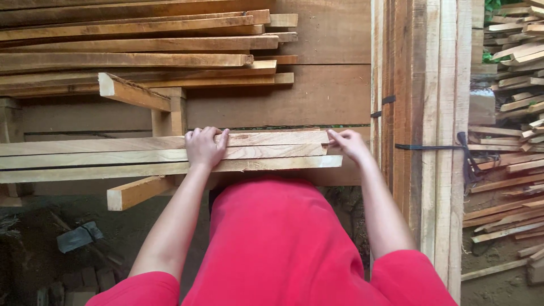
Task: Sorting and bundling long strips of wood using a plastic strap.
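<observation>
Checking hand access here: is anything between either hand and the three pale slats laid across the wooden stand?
Nothing visible. The left hand lies flat on top of the slats, and the right hand touches their right ends directly.

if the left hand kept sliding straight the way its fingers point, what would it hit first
Likely the upright wooden post just beyond the slats that the left hand rests on. Depth is unclear, so it might pass beside the post and reach the stacked strips behind.

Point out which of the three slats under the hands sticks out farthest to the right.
The nearest slat, closest to the person's body; its right end reaches past the two behind it.
</observation>
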